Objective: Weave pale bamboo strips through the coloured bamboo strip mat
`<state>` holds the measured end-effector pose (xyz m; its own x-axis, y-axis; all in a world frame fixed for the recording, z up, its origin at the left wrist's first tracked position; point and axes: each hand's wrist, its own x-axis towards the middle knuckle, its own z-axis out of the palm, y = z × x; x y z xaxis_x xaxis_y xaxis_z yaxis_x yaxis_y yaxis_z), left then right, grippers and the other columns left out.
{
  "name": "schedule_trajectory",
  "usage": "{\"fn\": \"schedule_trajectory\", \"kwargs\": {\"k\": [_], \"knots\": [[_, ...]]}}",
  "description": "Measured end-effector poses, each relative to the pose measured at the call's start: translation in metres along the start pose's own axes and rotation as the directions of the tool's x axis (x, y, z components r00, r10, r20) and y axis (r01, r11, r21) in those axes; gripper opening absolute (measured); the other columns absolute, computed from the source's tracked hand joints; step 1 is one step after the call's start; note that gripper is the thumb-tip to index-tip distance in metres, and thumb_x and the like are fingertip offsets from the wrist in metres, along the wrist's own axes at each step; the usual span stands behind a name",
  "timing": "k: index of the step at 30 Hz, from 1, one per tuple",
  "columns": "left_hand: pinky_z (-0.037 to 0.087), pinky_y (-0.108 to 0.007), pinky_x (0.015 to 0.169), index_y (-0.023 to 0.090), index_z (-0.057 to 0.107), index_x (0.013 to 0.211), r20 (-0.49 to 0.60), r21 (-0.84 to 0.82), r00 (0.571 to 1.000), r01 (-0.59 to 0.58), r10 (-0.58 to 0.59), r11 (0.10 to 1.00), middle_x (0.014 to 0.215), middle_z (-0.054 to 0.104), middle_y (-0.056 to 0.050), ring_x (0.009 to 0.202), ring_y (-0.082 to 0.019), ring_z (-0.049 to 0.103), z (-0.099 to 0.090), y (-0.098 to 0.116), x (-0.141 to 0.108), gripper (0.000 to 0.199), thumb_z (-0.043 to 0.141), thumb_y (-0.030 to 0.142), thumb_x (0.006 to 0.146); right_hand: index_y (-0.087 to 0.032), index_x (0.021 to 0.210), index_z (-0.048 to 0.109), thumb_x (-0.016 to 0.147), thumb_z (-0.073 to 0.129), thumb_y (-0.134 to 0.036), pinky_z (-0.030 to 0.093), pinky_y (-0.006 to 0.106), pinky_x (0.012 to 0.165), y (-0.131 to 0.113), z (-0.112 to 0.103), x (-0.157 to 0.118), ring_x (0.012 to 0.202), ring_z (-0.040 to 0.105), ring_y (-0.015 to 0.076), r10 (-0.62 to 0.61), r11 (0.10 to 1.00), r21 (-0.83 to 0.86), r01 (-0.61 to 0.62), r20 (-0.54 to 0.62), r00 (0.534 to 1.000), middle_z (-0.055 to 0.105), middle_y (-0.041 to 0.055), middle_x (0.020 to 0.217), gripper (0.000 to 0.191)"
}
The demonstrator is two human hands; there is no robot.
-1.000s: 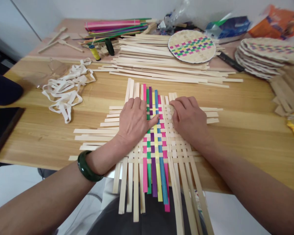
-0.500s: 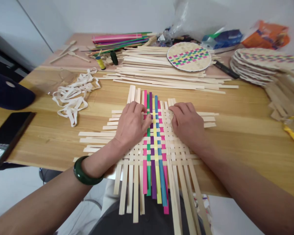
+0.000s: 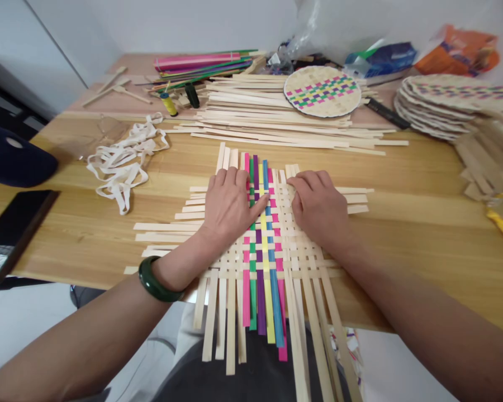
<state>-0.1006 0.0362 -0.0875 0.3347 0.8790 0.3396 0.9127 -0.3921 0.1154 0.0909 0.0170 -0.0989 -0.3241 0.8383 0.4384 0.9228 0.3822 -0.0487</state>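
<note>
A half-woven mat (image 3: 293, 245) of pale flat strips, with pink, green, purple, yellow and blue strips down its middle, lies at the table's front edge, its loose ends hanging over. My left hand (image 3: 228, 204) rests on its upper left part, fingers curled down, thumb stretched right across the coloured strips. On the upper right part lies my right hand (image 3: 321, 209), its fingers bent and thumb and forefinger close together at the pale strips. What its fingertips grip is too small to tell. A green bangle (image 3: 157, 281) circles my left wrist.
Behind the mat lie loose pale strips (image 3: 243, 120), a round woven disc (image 3: 322, 92) and coloured strips (image 3: 201, 62). White ribbon (image 3: 123, 167) and a phone (image 3: 14, 229) are left; stacked discs (image 3: 431, 109) stand back right.
My left hand has flattened a little, and its thumb has stretched further right over the coloured strips. My right hand has hardly moved. The view has shifted slightly.
</note>
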Motion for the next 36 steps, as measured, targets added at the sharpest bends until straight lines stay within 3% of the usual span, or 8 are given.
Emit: {"fn": "schedule_trajectory", "kwargs": {"k": [12,21,36], "knots": [[0.041,-0.046,0.085,0.018,0.061,0.104,0.043,0.075,0.999,-0.014,0.011,0.997,0.101,0.063,-0.013,0.097,-0.033,0.053,-0.004,0.004,0.001,0.043,0.046,0.057,0.091,-0.011,0.107,0.062,0.087,0.043,-0.008,0.047,0.039,0.083,0.0,0.002,-0.001,0.099,0.048,0.0271,0.0,1.0,0.009,0.0,-0.014,1.0,0.063,0.0141,0.103,0.028],[0.042,-0.045,0.084,0.017,0.06,0.096,-0.031,0.036,0.999,-0.039,0.04,0.999,0.095,0.063,-0.013,0.094,-0.032,0.054,0.003,0.001,0.002,0.041,0.05,0.056,0.089,-0.011,0.105,0.063,0.087,0.044,-0.008,0.047,0.037,0.079,-0.001,0.001,0.001,0.095,0.05,0.0256,-0.014,1.0,-0.019,0.014,-0.02,1.0,0.065,0.0129,0.102,0.026],[0.042,-0.045,0.086,0.017,0.062,0.096,0.038,0.047,0.999,0.005,-0.006,0.999,0.094,0.063,-0.012,0.094,-0.032,0.054,0.003,0.002,0.006,0.039,0.057,0.054,0.085,-0.011,0.11,0.061,0.086,0.045,-0.009,0.048,0.038,0.077,0.0,0.003,0.001,0.099,0.05,0.0269,0.003,1.0,0.016,-0.003,-0.025,1.0,0.064,0.0135,0.105,0.029]]}}
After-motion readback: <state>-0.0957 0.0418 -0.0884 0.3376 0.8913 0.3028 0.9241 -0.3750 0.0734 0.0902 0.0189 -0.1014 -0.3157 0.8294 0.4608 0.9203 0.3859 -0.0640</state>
